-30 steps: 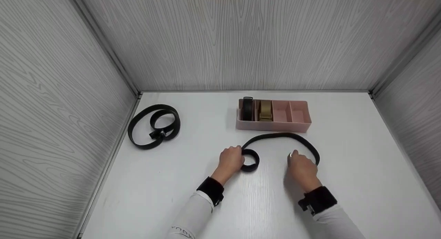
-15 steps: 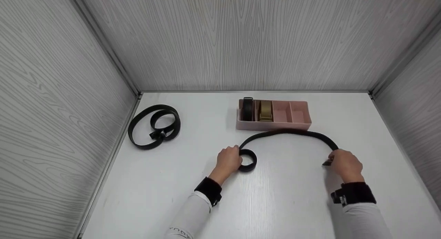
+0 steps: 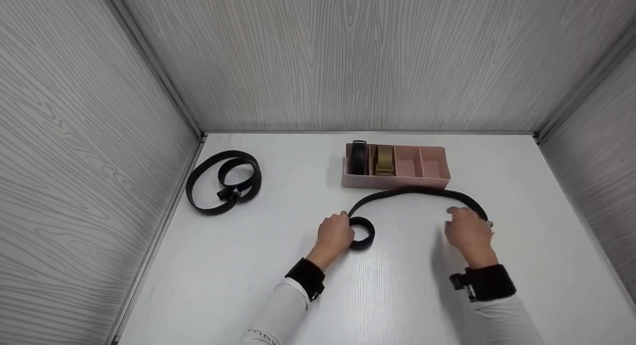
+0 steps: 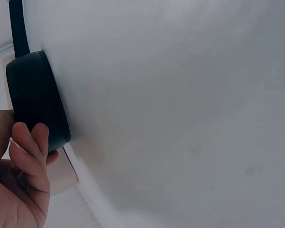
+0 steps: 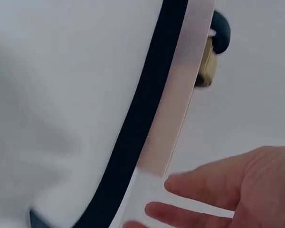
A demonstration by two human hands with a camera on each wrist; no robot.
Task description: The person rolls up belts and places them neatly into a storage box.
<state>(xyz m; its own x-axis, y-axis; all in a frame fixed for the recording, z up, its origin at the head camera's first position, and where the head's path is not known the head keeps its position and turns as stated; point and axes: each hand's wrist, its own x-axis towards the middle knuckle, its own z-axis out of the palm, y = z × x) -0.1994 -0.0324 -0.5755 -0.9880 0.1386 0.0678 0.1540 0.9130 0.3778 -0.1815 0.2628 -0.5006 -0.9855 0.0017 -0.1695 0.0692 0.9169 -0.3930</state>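
A black belt point(image 3: 412, 190) stands on edge on the white table, its left end wound into a small coil and the rest arching toward the right. My left hand point(image 3: 335, 234) pinches the coil at its left side; the left wrist view shows curled fingers against the coil point(image 4: 35, 95). Near the belt's free end, where a bit of metal point(image 3: 491, 224) shows, is my right hand point(image 3: 469, 235). In the right wrist view its fingers point(image 5: 199, 183) are spread and hold nothing, apart from the strap point(image 5: 140, 109).
Behind the belt sits a pink divided box point(image 3: 397, 182). A rolled black belt point(image 3: 358, 158) and a rolled tan belt point(image 3: 384, 160) fill its two left compartments; the two right ones hold nothing visible. Another black belt point(image 3: 257, 178) lies loosely looped at far left. Wood-grain walls surround the table.
My right hand drew the belt's free end rightward, then let go and shifted back left. The strap's arch is wider and nearer the pink box. My left hand stays on the coil.
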